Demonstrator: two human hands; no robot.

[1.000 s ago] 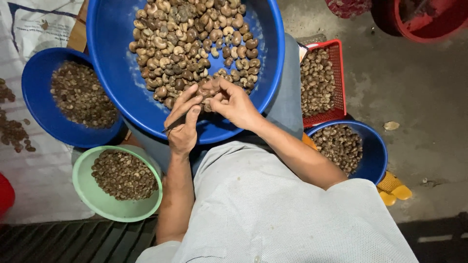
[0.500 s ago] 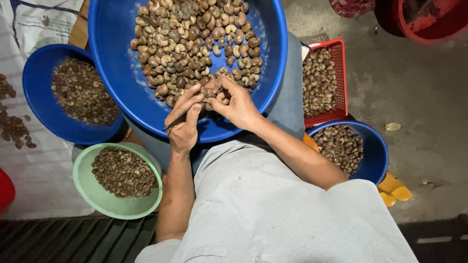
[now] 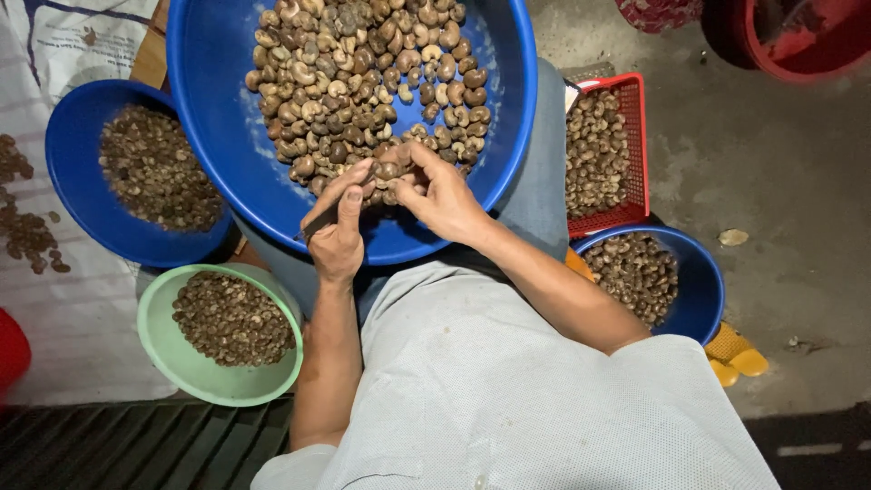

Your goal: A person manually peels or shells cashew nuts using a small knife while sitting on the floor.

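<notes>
While a thin dark blade (image 3: 319, 220) is gripped in the closed left hand (image 3: 337, 238), a cashew nut (image 3: 388, 171) is pinched between the right hand (image 3: 442, 198) fingers (image 3: 410, 156) over the large blue basin (image 3: 218, 136).

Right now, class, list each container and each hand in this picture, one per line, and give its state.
Large blue basin: part filled with nuts.
Small blue bowl: holds nuts.
Green bowl: holds nuts.
Red basket: nearly full.
Right blue bowl: holds nuts.
Left hand: gripping a thin tool.
Right hand: pinching a nut.
</notes>
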